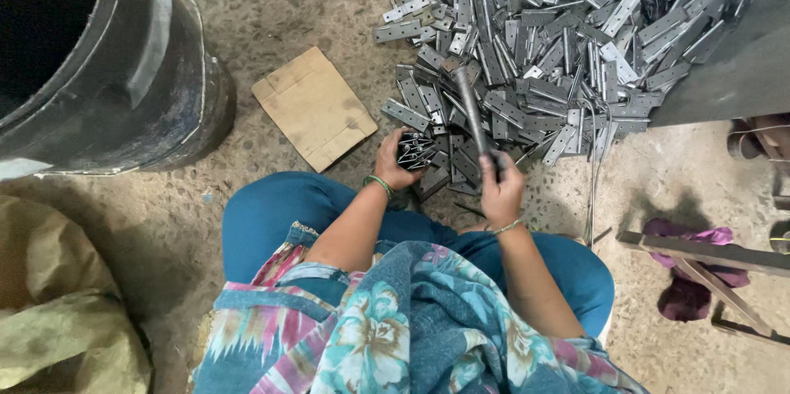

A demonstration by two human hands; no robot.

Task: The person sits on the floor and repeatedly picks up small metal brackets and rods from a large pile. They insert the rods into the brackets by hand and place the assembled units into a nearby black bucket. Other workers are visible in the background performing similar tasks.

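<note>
A large heap of grey metal hinges (543,40) lies on the concrete floor in front of me. My left hand (395,162) grips a dark hinge with thin pins or wires (415,151) at the near edge of the heap. My right hand (500,192) is closed around the lower end of a grey metal rod-like hammer (471,110), which points up and away over the hinges. Both wrists wear thin bangles. My knees in blue trousers (280,213) frame the spot.
A big black drum (123,65) stands at the upper left. A flat piece of cardboard (314,107) lies beside the heap. An olive sack (58,303) sits at the lower left. A wooden frame and purple cloth (695,266) are at the right.
</note>
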